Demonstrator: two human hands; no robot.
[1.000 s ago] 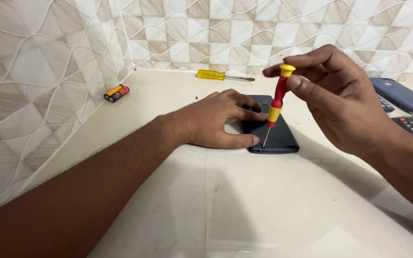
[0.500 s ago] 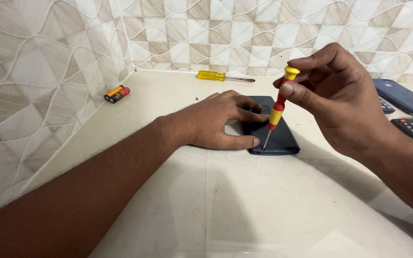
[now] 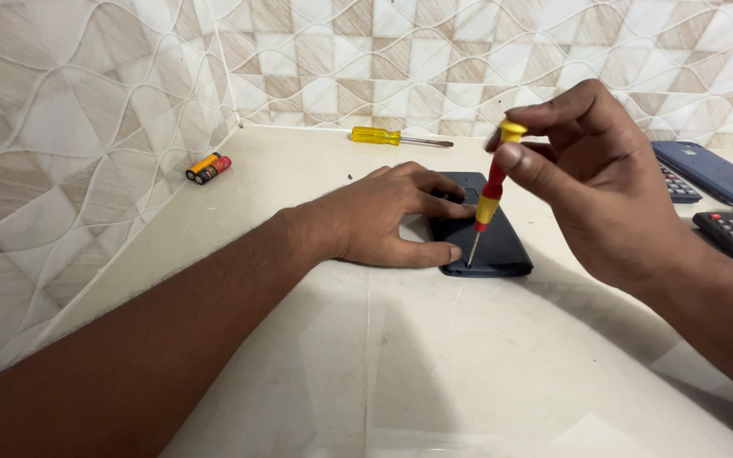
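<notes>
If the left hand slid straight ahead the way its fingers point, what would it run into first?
The left hand already lies on the dark flat device, fingers pointing right. Going on, it would likely first meet the red-and-yellow screwdriver that the right hand holds tip-down on the device, though depth is unclear.

No packages, labels, signs or screens in view.

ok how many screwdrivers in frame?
2. A small red-and-yellow screwdriver in the right hand, tip on the dark device held by the left hand; a yellow-handled screwdriver by the back wall.
</notes>
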